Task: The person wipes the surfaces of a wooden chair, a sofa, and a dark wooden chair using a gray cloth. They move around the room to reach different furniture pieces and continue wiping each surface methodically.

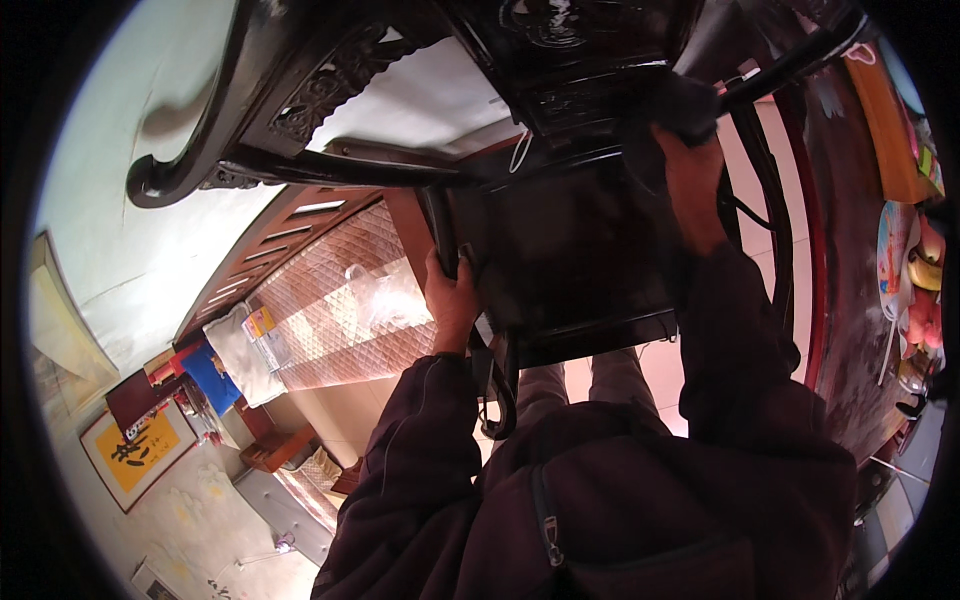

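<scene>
A dark, glossy carved wooden armchair (570, 240) stands right in front of me, its seat facing up and its carved back at the top of the view. On the left, my left hand (452, 296) grips the dark wooden armrest support (444, 225) beside the seat. My right hand (694, 180) holds a dark cloth (682, 109) against the chair where the back meets the right armrest. The fingertips of that hand are partly hidden by the cloth. A thin white loop (520, 151) hangs near the rear edge of the seat.
Left of the chair is a wooden bench-bed with a quilted pad (337, 300), bearing a clear plastic bag (379, 300) and a pillow (236, 352). To the right stands a dark red table (847, 247) with fruit (926, 270), a hand fan (891, 255) and an orange box (889, 135).
</scene>
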`<action>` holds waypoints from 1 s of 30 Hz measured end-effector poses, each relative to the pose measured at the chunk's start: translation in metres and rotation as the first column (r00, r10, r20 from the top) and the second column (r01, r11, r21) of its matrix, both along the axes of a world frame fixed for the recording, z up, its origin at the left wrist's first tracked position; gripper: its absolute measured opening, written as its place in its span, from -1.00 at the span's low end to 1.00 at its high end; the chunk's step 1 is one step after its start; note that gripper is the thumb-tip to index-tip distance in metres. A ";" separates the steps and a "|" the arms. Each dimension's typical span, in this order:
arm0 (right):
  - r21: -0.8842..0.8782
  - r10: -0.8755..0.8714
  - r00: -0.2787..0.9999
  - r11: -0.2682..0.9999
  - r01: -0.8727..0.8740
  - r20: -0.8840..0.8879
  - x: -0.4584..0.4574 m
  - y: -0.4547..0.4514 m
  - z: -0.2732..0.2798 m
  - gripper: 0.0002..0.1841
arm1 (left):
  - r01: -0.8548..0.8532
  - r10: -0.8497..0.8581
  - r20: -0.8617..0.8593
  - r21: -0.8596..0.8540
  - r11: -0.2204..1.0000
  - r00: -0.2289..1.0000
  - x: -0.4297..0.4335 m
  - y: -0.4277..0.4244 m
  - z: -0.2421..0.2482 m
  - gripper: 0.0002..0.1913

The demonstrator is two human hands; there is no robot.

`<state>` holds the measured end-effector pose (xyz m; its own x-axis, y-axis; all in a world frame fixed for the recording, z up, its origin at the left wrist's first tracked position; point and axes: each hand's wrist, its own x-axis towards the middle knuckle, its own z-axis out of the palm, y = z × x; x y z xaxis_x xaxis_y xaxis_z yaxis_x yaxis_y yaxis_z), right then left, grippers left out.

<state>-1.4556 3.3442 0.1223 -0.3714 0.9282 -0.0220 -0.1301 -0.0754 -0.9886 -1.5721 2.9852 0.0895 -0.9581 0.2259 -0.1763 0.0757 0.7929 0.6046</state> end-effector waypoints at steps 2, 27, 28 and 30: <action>0.116 -0.069 0.997 0.991 0.067 0.016 0.005 -0.020 0.026 -0.74 | 0.010 -0.010 -0.010 0.016 1.000 1.000 0.000 -0.001 -0.001 -0.41; -0.800 0.145 0.921 0.458 -0.387 -0.363 -0.065 -0.124 0.016 -0.62 | 0.034 -0.031 0.102 -0.027 0.999 0.994 -0.003 -0.001 0.013 -0.40; -0.694 0.219 0.894 0.568 -0.442 -0.391 -0.067 -0.123 0.009 -0.65 | 0.033 -0.030 0.093 -0.028 0.999 0.995 -0.002 -0.001 0.013 -0.40; -0.629 0.264 0.909 0.657 -0.415 -0.323 -0.071 -0.118 0.012 -0.67 | 0.033 -0.032 0.085 -0.016 0.999 0.996 -0.001 -0.002 0.013 -0.40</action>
